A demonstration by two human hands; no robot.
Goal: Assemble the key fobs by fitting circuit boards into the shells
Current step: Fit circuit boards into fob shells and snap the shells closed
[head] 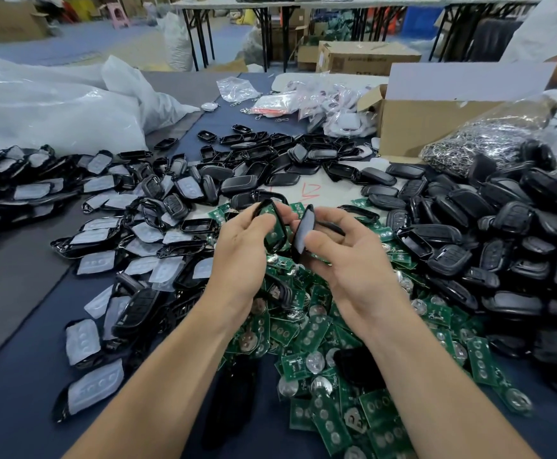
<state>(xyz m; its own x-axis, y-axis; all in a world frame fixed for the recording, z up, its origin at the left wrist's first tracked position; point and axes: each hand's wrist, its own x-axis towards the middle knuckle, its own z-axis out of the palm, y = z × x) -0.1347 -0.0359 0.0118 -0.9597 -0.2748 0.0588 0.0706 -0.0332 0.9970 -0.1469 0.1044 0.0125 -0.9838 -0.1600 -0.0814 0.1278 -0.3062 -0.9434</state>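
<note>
Grips one black shell half (282, 226) in the left hand (240, 246), fingers curled round its rim, open side turned inward. Shows a green circuit board (268, 212) already lying inside. Pinches a second shell half (303, 230) in the right hand (353, 256), between thumb and fingertips, stood on edge, pale grey button pad facing left. Holds both halves raised over the heap of loose boards (320, 329), just beside each other, close to touching at the lower ends. Probably held so for lining up the rims before pressing together; halves not yet closed. Draws from sorted piles within reach on the dark table (12, 385): padded fronts (105, 226) to the left, plain black backs (469, 223) to the right. Looks glossy and thin-walled; likely slippery, calling for an even squeeze.
</note>
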